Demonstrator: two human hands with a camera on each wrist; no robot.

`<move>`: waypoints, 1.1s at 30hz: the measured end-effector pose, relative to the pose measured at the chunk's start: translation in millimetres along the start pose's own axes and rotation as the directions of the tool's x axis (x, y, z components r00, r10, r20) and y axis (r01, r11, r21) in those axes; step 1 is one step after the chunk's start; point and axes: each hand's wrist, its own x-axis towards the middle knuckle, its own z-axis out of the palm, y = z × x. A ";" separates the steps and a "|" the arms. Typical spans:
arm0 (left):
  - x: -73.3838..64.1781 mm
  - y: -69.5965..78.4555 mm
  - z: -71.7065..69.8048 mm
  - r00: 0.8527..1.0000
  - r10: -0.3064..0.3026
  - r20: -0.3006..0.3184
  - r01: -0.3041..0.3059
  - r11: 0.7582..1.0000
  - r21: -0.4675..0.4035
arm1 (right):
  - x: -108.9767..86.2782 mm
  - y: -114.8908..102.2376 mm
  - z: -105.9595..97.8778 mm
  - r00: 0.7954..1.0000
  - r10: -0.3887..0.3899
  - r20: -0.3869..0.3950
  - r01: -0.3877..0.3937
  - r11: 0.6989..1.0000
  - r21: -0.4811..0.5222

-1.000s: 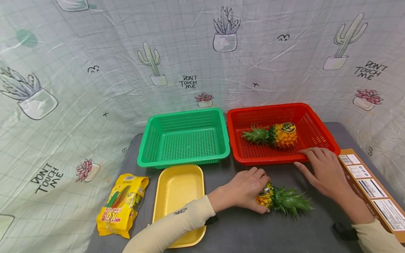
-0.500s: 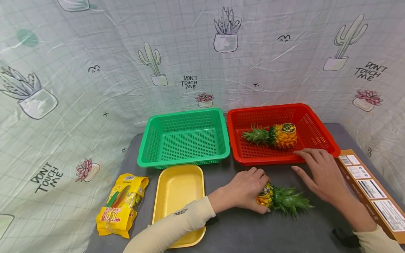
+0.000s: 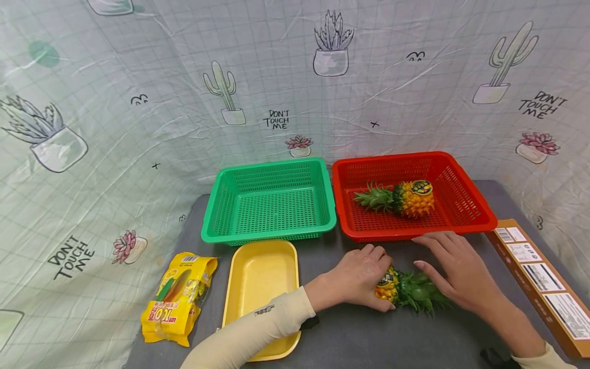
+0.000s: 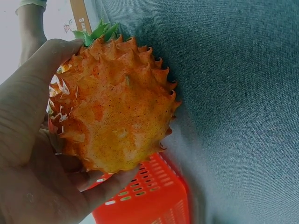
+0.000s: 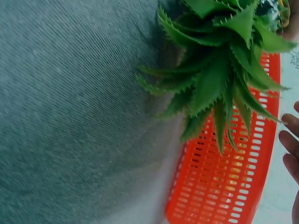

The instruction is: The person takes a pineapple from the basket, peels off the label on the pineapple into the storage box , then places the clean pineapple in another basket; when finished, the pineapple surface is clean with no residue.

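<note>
My left hand (image 3: pixel 361 277) grips the yellow body of a pineapple (image 3: pixel 387 288) that lies on the grey table. In the left wrist view the thumb and fingers curl round the spiky orange fruit (image 4: pixel 117 107). Its green leaf crown (image 5: pixel 215 79) points right, toward my right hand (image 3: pixel 465 271). That hand hovers beside the leaves with its fingers spread and loosely bent, holding nothing. Behind both hands, a second pineapple (image 3: pixel 415 199) with a dark label lies on its side in the red basket (image 3: pixel 350 230).
A green basket (image 3: pixel 209 225) stands left of the red one. Before it sits a yellow tray (image 3: pixel 295 256), partly behind my left forearm. A yellow mango-print bag (image 3: pixel 177 297) lies at far left. A brown box with white labels (image 3: pixel 534 271) lies along the right edge.
My right hand has moved left and slightly nearer, away from the red basket's front rim to beside the leaf crown. My left hand and its pineapple have stayed put.
</note>
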 end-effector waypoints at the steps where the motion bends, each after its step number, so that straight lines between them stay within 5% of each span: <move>1: 0.1 -0.1 0.0 1.000 0.000 0.003 0.000 1.000 0.002 | -0.8 -1.0 0.9 1.000 -0.003 0.004 0.003 1.000 0.001; 33: -0.4 0.7 -1.7 0.999 -0.034 0.027 0.034 0.999 -0.012 | -32.2 -12.0 29.3 0.983 0.009 0.183 -0.018 0.999 0.045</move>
